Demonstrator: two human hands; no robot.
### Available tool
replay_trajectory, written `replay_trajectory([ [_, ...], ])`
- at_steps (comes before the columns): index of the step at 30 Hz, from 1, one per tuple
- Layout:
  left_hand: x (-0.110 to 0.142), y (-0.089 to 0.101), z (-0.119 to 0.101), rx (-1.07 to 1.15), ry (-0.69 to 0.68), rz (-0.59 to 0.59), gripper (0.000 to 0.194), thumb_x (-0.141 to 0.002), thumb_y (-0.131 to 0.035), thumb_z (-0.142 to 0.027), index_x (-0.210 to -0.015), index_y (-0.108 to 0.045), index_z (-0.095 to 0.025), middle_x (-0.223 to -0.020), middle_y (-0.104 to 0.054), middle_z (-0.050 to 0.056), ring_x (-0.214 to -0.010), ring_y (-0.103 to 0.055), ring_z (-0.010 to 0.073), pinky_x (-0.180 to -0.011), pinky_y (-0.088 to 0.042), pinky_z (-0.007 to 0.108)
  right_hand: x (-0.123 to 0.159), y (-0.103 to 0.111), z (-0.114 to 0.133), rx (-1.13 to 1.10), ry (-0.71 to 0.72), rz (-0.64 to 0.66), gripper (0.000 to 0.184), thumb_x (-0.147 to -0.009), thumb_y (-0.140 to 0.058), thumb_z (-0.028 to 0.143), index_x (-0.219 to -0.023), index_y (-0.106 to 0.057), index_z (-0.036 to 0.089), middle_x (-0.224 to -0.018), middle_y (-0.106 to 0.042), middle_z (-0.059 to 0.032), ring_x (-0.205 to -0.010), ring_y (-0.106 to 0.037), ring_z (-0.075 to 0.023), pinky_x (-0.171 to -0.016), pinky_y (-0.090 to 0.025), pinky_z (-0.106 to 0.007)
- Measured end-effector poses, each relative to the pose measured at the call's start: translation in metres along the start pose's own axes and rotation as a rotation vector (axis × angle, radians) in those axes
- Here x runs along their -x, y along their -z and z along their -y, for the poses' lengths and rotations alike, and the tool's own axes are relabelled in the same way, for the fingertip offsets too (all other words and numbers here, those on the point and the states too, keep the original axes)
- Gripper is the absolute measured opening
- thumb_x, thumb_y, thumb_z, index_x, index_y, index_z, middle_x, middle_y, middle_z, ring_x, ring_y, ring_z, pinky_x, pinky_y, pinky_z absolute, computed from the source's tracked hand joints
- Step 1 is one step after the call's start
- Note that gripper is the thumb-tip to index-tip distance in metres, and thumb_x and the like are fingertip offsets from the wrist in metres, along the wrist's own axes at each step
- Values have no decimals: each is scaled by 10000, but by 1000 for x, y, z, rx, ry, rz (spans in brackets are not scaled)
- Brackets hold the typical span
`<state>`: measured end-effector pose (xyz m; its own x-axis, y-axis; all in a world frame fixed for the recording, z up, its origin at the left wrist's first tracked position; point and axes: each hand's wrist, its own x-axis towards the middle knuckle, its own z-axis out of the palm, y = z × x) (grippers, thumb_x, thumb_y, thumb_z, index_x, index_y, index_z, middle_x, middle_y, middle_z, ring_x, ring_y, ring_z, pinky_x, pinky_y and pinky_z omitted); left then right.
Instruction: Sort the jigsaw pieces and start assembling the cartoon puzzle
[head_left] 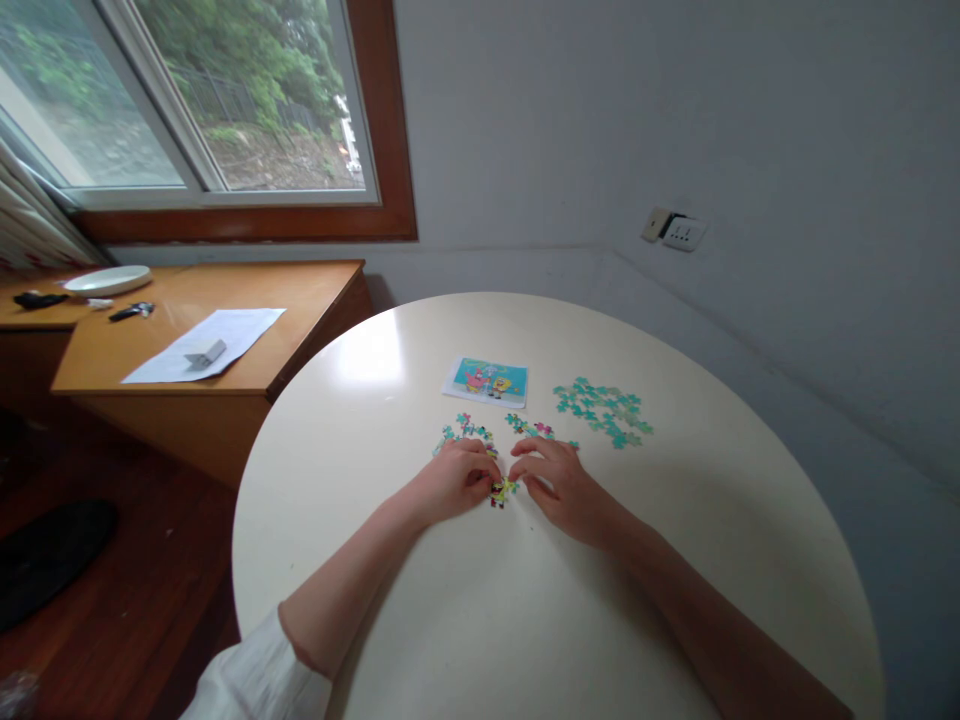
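Small joined jigsaw puzzle pieces (498, 492), mostly yellow with some red and dark marks, lie on the round table between my hands. My left hand (463, 474) is closed, its fingertips pinched at the left edge of these pieces. On the other side, my right hand (555, 478) has bent fingers held apart, the index fingertip beside the right edge of the yellow pieces. Loose multicoloured pieces (465, 428) lie just beyond my left hand. More coloured pieces (529, 427) are beyond my right hand, partly hidden by it.
A reference picture card (491, 381) with cartoon figures lies farther back on the white round table (480, 620). Right of it is a spread of teal pieces (604, 410). A wooden desk (315, 300) at left carries paper (240, 330), a small white block and a white dish (109, 280).
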<state>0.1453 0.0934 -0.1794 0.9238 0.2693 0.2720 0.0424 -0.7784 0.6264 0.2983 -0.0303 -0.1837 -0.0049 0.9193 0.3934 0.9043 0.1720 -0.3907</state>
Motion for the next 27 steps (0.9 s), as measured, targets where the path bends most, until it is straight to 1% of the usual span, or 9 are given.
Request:
replay_trajectory([
  [4, -1, 1, -1, -6, 4, 7, 268, -677, -486, -18, -729, -699, -173, -726, -596, 32, -676, -540, 117, -633, -417, 208, 0, -2, -2, -10, 18, 0, 299, -736, -438, 13, -766, -642, 229, -999, -597, -51, -965, -560, -202, -838, -367, -372],
  [11, -1, 2, -3, -18, -16, 15, 266, -676, -484, -11, -721, -698, -162, -721, -604, 37, -702, -551, 127, -659, -422, 215, 1, -4, -2, -23, 21, -2, 320, -724, -427, 5, -799, -643, 229, -1004, -596, -55, -965, -553, -199, -828, -377, -365],
  [17, -1, 2, -4, -35, -11, 14, 266, -680, -486, -8, -721, -698, -162, -704, -587, 31, -658, -536, 114, -633, -411, 207, 1, -3, -2, -38, 24, 8, 315, -739, -420, 17, -804, -649, 223, -1003, -590, -67, -968, -553, -207, -827, -381, -385],
  [20, -2, 3, -6, -42, -10, 23, 269, -684, -482, -10, -719, -697, -169, -700, -581, 27, -647, -527, 111, -625, -407, 204, 1, -3, -2, -29, 45, 9, 342, -730, -406, 4, -814, -649, 230, -1016, -589, -66, -981, -551, -200, -837, -386, -382],
  [27, -2, 4, -7, -46, -8, 28, 272, -683, -478, -9, -727, -695, -168, -710, -590, 32, -672, -536, 119, -647, -414, 215, 1, -3, -1, -26, 62, -9, 347, -731, -398, 7, -818, -651, 227, -1017, -592, -70, -985, -552, -202, -843, -395, -386],
])
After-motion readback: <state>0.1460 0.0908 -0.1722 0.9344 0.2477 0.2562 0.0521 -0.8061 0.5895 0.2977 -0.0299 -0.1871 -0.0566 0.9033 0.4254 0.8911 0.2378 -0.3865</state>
